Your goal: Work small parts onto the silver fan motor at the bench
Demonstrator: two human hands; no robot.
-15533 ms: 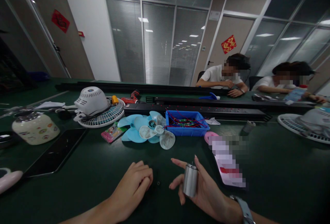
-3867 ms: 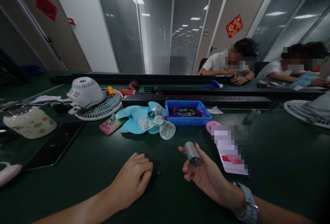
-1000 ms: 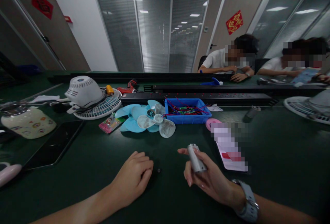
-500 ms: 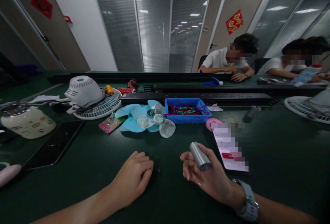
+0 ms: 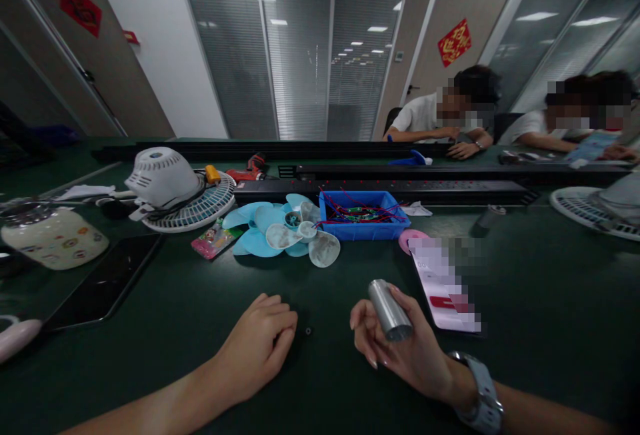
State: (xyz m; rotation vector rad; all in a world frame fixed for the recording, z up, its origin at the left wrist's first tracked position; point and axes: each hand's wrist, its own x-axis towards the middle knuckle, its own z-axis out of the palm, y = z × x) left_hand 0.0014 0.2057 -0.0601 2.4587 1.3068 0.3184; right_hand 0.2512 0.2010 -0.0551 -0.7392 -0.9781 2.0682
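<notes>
My right hand (image 5: pixel 400 348) holds a silver metal cylinder (image 5: pixel 389 309) tilted above the table, between the thumb and the palm side of curled fingers. Its near end faces me and looks dark; whether it is hollow I cannot tell. My left hand (image 5: pixel 263 341) rests on the dark green table as a loose fist, knuckles up, with nothing showing in it. Just right of that fist lies a tiny dark ring-shaped piece (image 5: pixel 308 331). Beyond the hands are pale blue fan blades (image 5: pixel 263 231), stacked in a loose pile.
A blue bin (image 5: pixel 367 229) of wired circuit boards stands behind. Right of it are a pink ring (image 5: pixel 407 240), a phone (image 5: pixel 440 288) and another metal cylinder (image 5: pixel 493 216). Leftward lie a dark tablet (image 5: pixel 107 281), a cream jar (image 5: pixel 57 238) and a fan housing (image 5: pixel 165 178). Co-workers sit across.
My right hand has shifted slightly and turned the metal cylinder a little, its near end dropping lower. The left hand stays in place.
</notes>
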